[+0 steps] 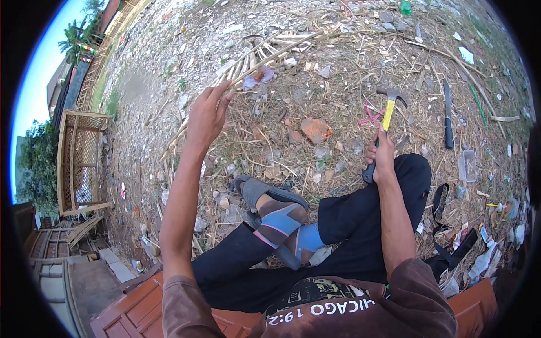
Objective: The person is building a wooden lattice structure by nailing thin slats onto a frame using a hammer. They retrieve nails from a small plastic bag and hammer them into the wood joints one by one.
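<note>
My right hand (pixel 383 153) is closed round the handle of a claw hammer (pixel 389 110), whose dark steel head points away from me and whose handle is yellow and dark. My left hand (pixel 207 114) reaches forward, its fingers bent over a long thin bamboo strip (pixel 269 57). That strip forms one edge of a narrow frame with pale cross slats (pixel 232 70), lying on the ground. Part of the frame is hidden behind the left hand and forearm. A pink ribbon (pixel 370 115) lies just left of the hammer.
A broken orange brick (pixel 316 130) lies between my hands. To the right are a dark-bladed knife (pixel 447 115), a clear plastic tub (pixel 467 165) and a black strap (pixel 445 256). My sandalled feet (pixel 276 197) are crossed in front. A wooden lattice frame (pixel 84 163) stands far left.
</note>
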### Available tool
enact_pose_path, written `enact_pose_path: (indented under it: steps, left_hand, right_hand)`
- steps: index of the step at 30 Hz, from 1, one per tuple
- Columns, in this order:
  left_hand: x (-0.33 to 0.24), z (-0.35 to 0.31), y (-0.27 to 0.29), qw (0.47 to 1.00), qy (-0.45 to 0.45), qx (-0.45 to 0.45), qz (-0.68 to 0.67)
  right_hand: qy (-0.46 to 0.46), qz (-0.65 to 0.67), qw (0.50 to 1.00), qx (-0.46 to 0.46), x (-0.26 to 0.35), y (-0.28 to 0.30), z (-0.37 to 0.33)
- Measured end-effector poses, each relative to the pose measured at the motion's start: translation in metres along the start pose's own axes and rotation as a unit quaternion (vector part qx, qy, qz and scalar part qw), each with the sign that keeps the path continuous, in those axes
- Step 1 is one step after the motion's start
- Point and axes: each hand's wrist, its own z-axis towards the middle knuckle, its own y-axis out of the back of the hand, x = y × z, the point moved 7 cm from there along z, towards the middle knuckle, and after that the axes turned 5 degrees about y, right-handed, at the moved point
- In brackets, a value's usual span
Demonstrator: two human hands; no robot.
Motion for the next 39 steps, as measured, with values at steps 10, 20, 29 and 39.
enact_pose_path:
  steps: [10, 20, 29, 39]
  left_hand:
    - [0.035, 0.113, 0.11, 0.998, 0.049, 0.025, -0.025]
    - [0.046, 0.123, 0.098, 0.998, 0.062, 0.021, -0.008]
    - [0.049, 0.122, 0.104, 0.998, 0.063, 0.017, 0.002]
    - [0.042, 0.118, 0.102, 0.993, 0.102, 0.058, -0.011]
  right_hand:
    - [-0.041, -0.062, 0.996, 0.05, -0.014, -0.012, -0.01]
    - [-0.055, -0.052, 0.996, 0.044, -0.015, -0.012, -0.004]
    - [-0.08, -0.083, 0.992, 0.054, -0.019, -0.02, -0.008]
    - [-0.084, -0.076, 0.992, 0.064, -0.02, -0.027, -0.008]
